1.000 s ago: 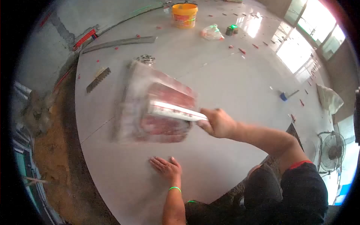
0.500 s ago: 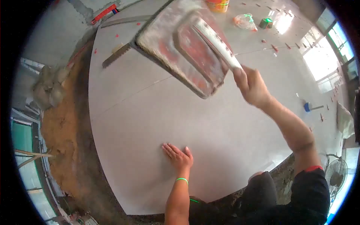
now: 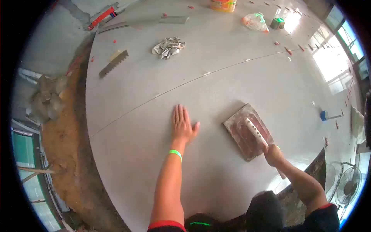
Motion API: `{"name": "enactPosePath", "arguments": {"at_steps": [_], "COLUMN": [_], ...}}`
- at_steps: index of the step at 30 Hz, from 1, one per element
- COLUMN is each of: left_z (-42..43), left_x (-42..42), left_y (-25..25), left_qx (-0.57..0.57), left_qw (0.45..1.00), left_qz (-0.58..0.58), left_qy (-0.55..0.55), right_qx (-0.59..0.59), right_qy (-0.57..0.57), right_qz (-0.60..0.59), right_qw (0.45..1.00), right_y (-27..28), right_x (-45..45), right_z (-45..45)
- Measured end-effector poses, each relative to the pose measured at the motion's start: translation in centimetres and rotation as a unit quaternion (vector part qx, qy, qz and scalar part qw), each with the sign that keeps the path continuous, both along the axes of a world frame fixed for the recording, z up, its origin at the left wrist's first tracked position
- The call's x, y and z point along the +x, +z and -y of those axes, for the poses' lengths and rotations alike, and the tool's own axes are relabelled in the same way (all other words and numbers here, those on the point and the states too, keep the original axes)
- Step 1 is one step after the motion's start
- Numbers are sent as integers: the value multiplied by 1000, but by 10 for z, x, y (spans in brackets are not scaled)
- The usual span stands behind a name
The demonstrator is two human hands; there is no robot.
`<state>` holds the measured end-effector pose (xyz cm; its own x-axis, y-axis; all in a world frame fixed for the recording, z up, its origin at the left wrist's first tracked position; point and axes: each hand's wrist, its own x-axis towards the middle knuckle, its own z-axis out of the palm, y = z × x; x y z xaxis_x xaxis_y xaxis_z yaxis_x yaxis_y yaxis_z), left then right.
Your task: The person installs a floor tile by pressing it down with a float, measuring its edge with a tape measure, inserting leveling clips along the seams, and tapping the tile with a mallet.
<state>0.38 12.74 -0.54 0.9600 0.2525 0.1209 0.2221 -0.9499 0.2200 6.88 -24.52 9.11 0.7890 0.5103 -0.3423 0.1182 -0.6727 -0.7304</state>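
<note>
My left hand (image 3: 183,125) lies flat on the large grey tile (image 3: 135,154), fingers spread and pointing away from me, a green band round the wrist. To its right, my right hand (image 3: 272,154) grips the white handle of a reddish rectangular tool (image 3: 249,133) with a worn flat base. The tool is low over the tile or resting on it; contact is hard to tell. A thin joint line crosses the surface beyond both hands.
A crumpled cloth (image 3: 169,47), a notched trowel (image 3: 113,64), a plastic bag (image 3: 255,22), a green-topped object (image 3: 277,23) and an orange bucket (image 3: 223,5) stand farther off. A blue-headed tool (image 3: 324,115) and a fan (image 3: 349,186) are right. Bare ground (image 3: 62,154) borders the tile's left edge.
The tool in my right hand has come down from raised at the upper middle to low on the right. My left hand has slid forward on the tile, its fingers now pointing straighter ahead.
</note>
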Motion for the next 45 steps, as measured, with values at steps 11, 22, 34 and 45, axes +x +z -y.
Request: {"name": "enactPosePath", "arguments": {"at_steps": [11,22,34,45], "left_z": [-22,279,271,233], "left_x": [103,-114,-77,-13], "left_y": [-4,14,13,2], "left_qx": [5,-71,-17,4], "left_qw": [999,928,910,932], "left_qz": [24,-135,-157,-89], "left_qy": [38,340,383,351], "right_qx": [-258,-131,19,-42], "right_qy": [-33,-8,-61,-131], "right_qz": [-31,-90,85,211], "right_qw": [965,987,994,968], "right_y": [-1,8,130,139], "right_x": [-1,11,44,181], "right_z": [-10,4,99,155]}}
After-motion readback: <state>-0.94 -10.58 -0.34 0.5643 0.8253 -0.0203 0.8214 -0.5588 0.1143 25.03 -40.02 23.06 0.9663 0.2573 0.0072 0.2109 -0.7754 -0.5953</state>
